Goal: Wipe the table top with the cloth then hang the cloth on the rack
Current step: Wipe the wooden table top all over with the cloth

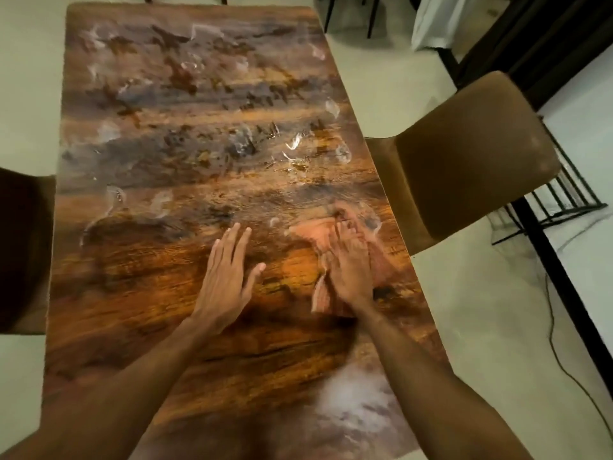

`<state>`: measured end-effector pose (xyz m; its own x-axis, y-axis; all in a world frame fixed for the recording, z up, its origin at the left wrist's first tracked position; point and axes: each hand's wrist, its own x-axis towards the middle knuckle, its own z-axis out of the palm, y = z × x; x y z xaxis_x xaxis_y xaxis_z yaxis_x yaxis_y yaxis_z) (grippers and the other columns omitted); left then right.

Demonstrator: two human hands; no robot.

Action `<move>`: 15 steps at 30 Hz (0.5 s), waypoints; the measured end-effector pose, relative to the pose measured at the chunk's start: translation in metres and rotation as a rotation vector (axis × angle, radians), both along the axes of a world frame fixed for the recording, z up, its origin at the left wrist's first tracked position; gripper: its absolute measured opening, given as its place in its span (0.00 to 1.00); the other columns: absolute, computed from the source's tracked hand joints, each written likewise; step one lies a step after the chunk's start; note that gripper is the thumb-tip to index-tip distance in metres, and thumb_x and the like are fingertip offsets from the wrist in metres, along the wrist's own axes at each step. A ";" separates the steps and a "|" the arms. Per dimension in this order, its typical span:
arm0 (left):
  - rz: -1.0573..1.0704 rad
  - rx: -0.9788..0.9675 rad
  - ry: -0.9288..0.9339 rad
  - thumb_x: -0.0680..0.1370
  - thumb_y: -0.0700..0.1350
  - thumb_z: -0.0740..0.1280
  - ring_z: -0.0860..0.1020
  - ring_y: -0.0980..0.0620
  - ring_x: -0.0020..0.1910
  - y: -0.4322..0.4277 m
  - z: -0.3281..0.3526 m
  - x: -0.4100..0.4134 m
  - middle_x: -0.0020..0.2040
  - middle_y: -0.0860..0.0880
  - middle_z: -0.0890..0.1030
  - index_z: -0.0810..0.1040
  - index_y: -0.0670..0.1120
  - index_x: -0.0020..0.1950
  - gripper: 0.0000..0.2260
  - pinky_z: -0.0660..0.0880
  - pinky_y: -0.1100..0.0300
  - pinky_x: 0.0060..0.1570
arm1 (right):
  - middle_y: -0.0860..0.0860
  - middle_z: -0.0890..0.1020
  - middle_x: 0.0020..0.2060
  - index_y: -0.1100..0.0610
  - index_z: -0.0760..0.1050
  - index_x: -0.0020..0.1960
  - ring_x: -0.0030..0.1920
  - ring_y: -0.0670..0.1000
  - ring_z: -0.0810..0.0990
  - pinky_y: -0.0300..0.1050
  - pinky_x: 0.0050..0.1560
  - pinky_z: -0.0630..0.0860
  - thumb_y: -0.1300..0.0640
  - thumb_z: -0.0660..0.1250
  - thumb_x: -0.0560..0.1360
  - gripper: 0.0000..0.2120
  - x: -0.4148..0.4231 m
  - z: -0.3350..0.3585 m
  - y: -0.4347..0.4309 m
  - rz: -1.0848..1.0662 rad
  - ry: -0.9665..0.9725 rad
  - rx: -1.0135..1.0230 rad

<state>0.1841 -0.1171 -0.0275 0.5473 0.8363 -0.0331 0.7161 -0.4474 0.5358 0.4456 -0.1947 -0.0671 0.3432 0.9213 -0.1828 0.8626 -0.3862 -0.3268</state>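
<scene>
Hands rest on the long rectangular wood-grain table top [205,154], both near its near end. The right hand [348,263] lies flat, palm down, fingers extended, pressing on the pale pink cloth [310,232]; it does not clench the cloth, and both are blurred. This crumpled cloth lies on the table top close to the right edge, spreading out beyond the fingertips and trailing back under the wrist. The left hand [227,277] lies open and flat on bare wood, just beside the cloth toward the middle of the table top, holding nothing. Wet streaks and droplets [295,144] cover the far half of the surface. A brown padded chair [464,161] stands against the right edge. A black wire rack [560,197] stands on the floor beyond the chair, well apart from the cloth.
</scene>
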 end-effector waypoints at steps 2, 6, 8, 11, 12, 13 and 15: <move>0.091 -0.002 -0.002 0.83 0.59 0.54 0.45 0.52 0.82 -0.004 -0.001 -0.004 0.83 0.47 0.49 0.50 0.47 0.83 0.31 0.44 0.48 0.80 | 0.53 0.47 0.84 0.51 0.49 0.84 0.83 0.58 0.44 0.60 0.81 0.38 0.46 0.48 0.85 0.29 0.025 0.001 0.020 -0.256 -0.012 -0.024; 0.188 -0.003 0.038 0.83 0.60 0.53 0.50 0.48 0.82 -0.023 -0.007 -0.009 0.83 0.45 0.53 0.53 0.46 0.82 0.31 0.49 0.45 0.79 | 0.55 0.57 0.82 0.55 0.58 0.82 0.82 0.60 0.51 0.57 0.82 0.42 0.52 0.57 0.83 0.28 -0.042 0.010 0.054 0.177 0.061 -0.036; 0.233 0.019 0.072 0.82 0.61 0.53 0.51 0.47 0.82 -0.037 -0.006 -0.001 0.82 0.45 0.53 0.53 0.46 0.82 0.32 0.48 0.46 0.79 | 0.52 0.57 0.83 0.52 0.58 0.82 0.82 0.55 0.51 0.55 0.81 0.44 0.47 0.50 0.85 0.27 -0.056 0.010 0.048 0.527 0.056 0.026; 0.281 0.033 0.093 0.82 0.60 0.54 0.51 0.46 0.81 -0.050 0.002 0.022 0.82 0.44 0.53 0.54 0.46 0.82 0.32 0.48 0.46 0.79 | 0.50 0.51 0.84 0.49 0.55 0.83 0.83 0.54 0.48 0.55 0.82 0.40 0.44 0.46 0.84 0.28 0.001 0.010 0.051 0.510 0.070 0.061; 0.282 0.042 0.094 0.83 0.59 0.55 0.51 0.46 0.82 -0.052 0.004 0.035 0.82 0.44 0.53 0.54 0.46 0.82 0.31 0.49 0.45 0.79 | 0.50 0.49 0.84 0.48 0.53 0.84 0.83 0.55 0.46 0.55 0.80 0.38 0.45 0.47 0.85 0.28 0.030 0.009 0.048 0.422 0.050 0.041; 0.277 0.042 0.088 0.83 0.58 0.55 0.50 0.47 0.82 -0.054 0.006 0.047 0.83 0.45 0.52 0.53 0.46 0.82 0.30 0.49 0.45 0.79 | 0.51 0.47 0.84 0.49 0.51 0.84 0.83 0.55 0.45 0.56 0.80 0.37 0.46 0.48 0.85 0.28 0.059 0.005 0.045 0.335 0.024 0.036; 0.271 0.040 0.078 0.84 0.58 0.55 0.49 0.48 0.82 -0.058 0.008 0.072 0.83 0.45 0.51 0.52 0.47 0.82 0.30 0.47 0.45 0.79 | 0.52 0.48 0.84 0.52 0.51 0.84 0.83 0.57 0.45 0.59 0.82 0.41 0.49 0.50 0.86 0.27 0.098 0.002 0.036 0.234 -0.015 0.049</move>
